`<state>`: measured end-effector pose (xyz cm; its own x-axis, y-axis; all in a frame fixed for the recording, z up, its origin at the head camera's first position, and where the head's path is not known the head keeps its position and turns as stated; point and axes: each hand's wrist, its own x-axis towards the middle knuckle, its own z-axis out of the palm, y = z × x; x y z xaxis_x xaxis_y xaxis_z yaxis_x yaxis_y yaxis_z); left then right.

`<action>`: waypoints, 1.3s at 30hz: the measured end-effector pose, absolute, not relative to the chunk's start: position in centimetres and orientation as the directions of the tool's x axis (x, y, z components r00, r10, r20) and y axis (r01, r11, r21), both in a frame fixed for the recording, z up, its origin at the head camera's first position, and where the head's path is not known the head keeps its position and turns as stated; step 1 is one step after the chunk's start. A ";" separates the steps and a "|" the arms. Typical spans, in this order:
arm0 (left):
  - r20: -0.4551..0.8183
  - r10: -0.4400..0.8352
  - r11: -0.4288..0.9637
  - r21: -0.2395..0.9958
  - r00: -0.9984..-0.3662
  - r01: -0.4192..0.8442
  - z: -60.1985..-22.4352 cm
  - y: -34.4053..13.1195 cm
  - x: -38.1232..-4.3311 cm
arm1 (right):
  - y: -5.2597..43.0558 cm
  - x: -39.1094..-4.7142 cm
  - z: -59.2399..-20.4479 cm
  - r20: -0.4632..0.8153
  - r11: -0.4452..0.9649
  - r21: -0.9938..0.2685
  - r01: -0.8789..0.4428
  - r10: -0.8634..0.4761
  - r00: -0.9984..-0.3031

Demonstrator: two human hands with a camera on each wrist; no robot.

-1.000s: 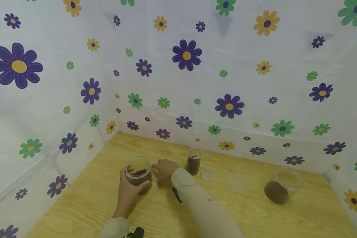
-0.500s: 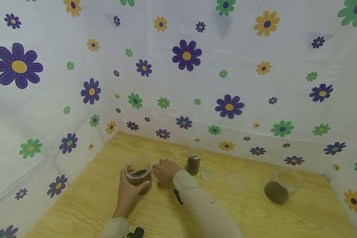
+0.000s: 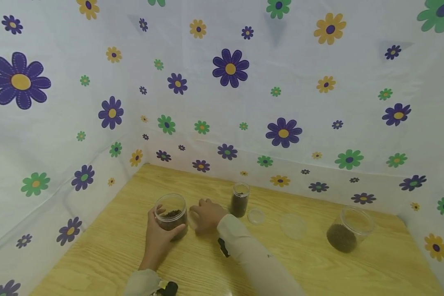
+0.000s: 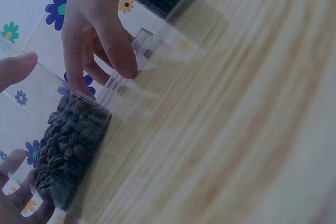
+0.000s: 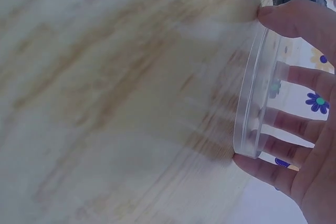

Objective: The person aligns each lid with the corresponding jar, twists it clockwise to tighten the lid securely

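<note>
My left hand (image 3: 158,236) grips a wide clear jar (image 3: 176,224) from its near left side, thumb across the front. Dark brown beans, like coffee beans (image 4: 73,142), fill its lower part, and the top is uncovered. Just right of that jar, my right hand (image 3: 209,216) holds a round clear lid (image 5: 254,98) by its edge, low at the tabletop. The thumb (image 5: 296,22) is at one side of the lid and the fingers are spread round the other. In the head view the right hand mostly hides this lid.
Behind the right hand stands a narrow jar (image 3: 239,203) of dark contents. A small clear lid (image 3: 256,216) and a larger one (image 3: 294,226) lie flat on the wooden table (image 3: 107,250). Another wide jar (image 3: 342,236), part filled, stands at right. Flowered sheeting (image 3: 207,94) encloses the table.
My right hand and sleeve have shifted slightly to the right, away from the jar. The left hand keeps its grip on the jar in place. The head view has turned slightly.
</note>
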<state>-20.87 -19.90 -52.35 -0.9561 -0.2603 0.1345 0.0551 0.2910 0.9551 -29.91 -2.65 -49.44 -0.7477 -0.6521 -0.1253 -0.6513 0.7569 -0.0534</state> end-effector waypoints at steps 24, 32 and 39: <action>0.134 -0.273 0.320 0.947 -0.953 0.041 -52.3 -19.7 -21.0 | -0.4 -27.2 -49.3 -0.092 0.733 -0.016 -0.680 -0.678 -0.729; 0.144 -0.281 0.342 0.939 -0.949 0.041 -51.9 -19.6 -20.8 | 0.7 -26.2 -48.8 -0.100 0.718 -0.017 -0.696 -0.694 -0.713; 0.141 -0.255 0.360 0.932 -0.957 0.042 -51.7 -19.6 -20.7 | 1.9 -25.6 -47.9 -0.071 0.722 -0.088 -0.686 -0.692 -0.719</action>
